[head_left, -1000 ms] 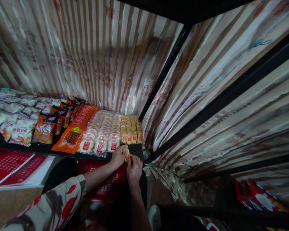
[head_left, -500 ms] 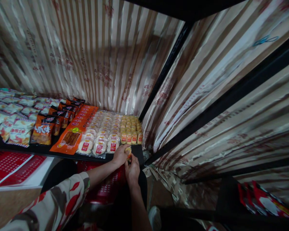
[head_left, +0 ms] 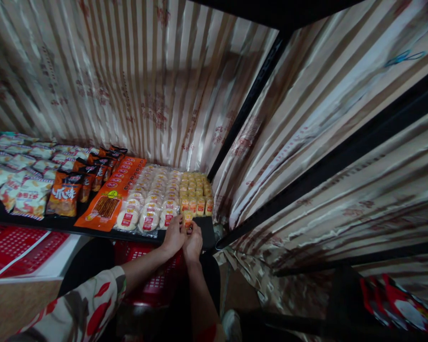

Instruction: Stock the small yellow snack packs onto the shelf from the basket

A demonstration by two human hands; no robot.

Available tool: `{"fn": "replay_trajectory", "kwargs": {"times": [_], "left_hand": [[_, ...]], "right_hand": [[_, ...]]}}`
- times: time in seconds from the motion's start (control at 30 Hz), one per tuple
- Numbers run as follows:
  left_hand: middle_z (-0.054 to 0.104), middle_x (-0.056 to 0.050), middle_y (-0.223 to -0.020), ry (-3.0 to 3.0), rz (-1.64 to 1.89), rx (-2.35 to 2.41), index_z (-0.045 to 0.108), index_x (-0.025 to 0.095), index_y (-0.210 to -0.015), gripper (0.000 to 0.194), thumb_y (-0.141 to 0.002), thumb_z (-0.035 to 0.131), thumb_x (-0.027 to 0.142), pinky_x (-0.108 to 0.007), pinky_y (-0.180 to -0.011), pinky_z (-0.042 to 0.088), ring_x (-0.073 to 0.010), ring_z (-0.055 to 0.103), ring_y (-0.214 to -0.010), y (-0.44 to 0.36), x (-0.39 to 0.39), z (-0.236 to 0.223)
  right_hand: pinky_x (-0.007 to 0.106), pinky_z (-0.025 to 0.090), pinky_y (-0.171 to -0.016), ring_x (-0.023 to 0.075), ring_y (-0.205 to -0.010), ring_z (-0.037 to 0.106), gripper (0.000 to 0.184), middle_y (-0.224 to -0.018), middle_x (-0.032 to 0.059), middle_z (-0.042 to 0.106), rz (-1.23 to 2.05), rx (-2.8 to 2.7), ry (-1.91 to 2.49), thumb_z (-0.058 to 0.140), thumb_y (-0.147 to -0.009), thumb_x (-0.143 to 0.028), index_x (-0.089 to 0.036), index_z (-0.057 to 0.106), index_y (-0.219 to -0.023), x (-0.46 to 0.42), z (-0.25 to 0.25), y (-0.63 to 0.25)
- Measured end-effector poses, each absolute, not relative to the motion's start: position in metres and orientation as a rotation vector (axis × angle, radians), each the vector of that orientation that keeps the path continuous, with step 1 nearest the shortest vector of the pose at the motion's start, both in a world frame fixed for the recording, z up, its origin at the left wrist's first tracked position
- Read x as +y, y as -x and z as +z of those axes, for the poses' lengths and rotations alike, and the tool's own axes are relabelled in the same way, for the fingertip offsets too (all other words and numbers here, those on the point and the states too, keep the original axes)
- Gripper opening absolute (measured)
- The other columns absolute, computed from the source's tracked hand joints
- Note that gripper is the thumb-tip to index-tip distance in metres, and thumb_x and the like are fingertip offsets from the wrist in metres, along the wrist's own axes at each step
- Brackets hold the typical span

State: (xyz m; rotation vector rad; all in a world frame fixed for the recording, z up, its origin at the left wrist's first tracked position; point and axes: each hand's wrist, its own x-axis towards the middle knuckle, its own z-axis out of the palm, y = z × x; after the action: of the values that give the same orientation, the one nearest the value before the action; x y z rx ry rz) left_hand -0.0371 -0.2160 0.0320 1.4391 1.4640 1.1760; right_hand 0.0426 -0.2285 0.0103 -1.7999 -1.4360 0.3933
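A small yellow snack pack (head_left: 187, 218) with a red label stands at the front end of a block of matching packs (head_left: 196, 187). My left hand (head_left: 174, 236) grips it from the left, fingers closed. From the right, my right hand (head_left: 192, 243) pinches its lower part, and the fingertips of both hands nearly meet there. The pack's lower end is hidden by my fingers. Just left of my left hand lie rows of round white cakes in clear wrappers (head_left: 150, 216), with red labels.
Left along the black shelf (head_left: 209, 230) are an orange bag of brown sticks (head_left: 109, 204), orange-and-black snack bags (head_left: 64, 192) and white snack bags (head_left: 32, 194). Below sits a red basket (head_left: 153, 280). Black frame bars (head_left: 249, 104) and striped curtain (head_left: 157, 71) close in the back and right.
Both hands have brought the small pack forward and slightly left, against the front of the yellow block. It now stands upright there, its label facing me.
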Motion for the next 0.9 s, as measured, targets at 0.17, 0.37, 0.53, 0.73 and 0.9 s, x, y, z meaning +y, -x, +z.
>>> {"fn": "replay_trajectory", "kwargs": {"times": [0.17, 0.37, 0.53, 0.73, 0.9], "left_hand": [[0.059, -0.012, -0.111, -1.615, 1.077, 1.541, 0.055, 0.012, -0.109, 0.033, -0.079, 0.041, 0.012, -0.038, -0.098, 0.039, -0.0189, 0.053, -0.107, 0.04, -0.215, 0.031], [0.054, -0.014, -0.124, -1.683, 0.936, 1.559, 0.054, 0.01, -0.114, 0.036, -0.083, 0.037, 0.014, -0.035, -0.104, 0.034, -0.0194, 0.047, -0.118, 0.042, -0.212, 0.036], [0.05, -0.015, -0.129, -1.691, 0.852, 1.579, 0.05, 0.005, -0.12, 0.04, -0.083, 0.036, 0.013, -0.033, -0.107, 0.03, -0.0194, 0.043, -0.123, 0.043, -0.212, 0.043], [0.047, -0.017, -0.131, -1.719, 0.822, 1.565, 0.051, 0.003, -0.12, 0.04, -0.084, 0.036, 0.012, -0.032, -0.108, 0.028, -0.0202, 0.04, -0.125, 0.043, -0.212, 0.046], [0.05, -0.014, -0.13, -1.711, 0.866, 1.555, 0.053, 0.008, -0.117, 0.039, -0.083, 0.036, 0.013, -0.034, -0.107, 0.031, -0.0187, 0.043, -0.123, 0.043, -0.211, 0.044]], "right_hand": [[0.028, 0.046, -0.065, 0.0177, -0.068, 0.059, 0.042, -0.092, 0.0129, 0.058, 0.388, -1.406, 1.792, 0.042, -0.081, -0.029, -0.007, 0.054, -0.114, -0.217, 0.004, -0.04], [0.029, 0.047, -0.064, 0.0177, -0.068, 0.057, 0.041, -0.091, 0.0125, 0.055, 0.375, -1.387, 1.761, 0.042, -0.08, -0.028, -0.007, 0.054, -0.114, -0.205, -0.006, -0.038], [0.027, 0.048, -0.064, 0.0159, -0.067, 0.056, 0.041, -0.091, 0.0093, 0.053, 0.415, -1.365, 1.733, 0.042, -0.078, -0.025, -0.011, 0.053, -0.115, -0.202, -0.011, -0.037], [0.026, 0.048, -0.066, 0.0139, -0.071, 0.057, 0.043, -0.099, 0.0086, 0.052, 0.448, -1.326, 1.638, 0.04, -0.079, -0.024, -0.016, 0.049, -0.121, -0.204, -0.012, -0.035], [0.027, 0.048, -0.068, 0.0144, -0.072, 0.056, 0.043, -0.098, 0.0086, 0.051, 0.452, -1.32, 1.64, 0.039, -0.079, -0.022, -0.015, 0.051, -0.12, -0.205, -0.013, -0.035]]}}
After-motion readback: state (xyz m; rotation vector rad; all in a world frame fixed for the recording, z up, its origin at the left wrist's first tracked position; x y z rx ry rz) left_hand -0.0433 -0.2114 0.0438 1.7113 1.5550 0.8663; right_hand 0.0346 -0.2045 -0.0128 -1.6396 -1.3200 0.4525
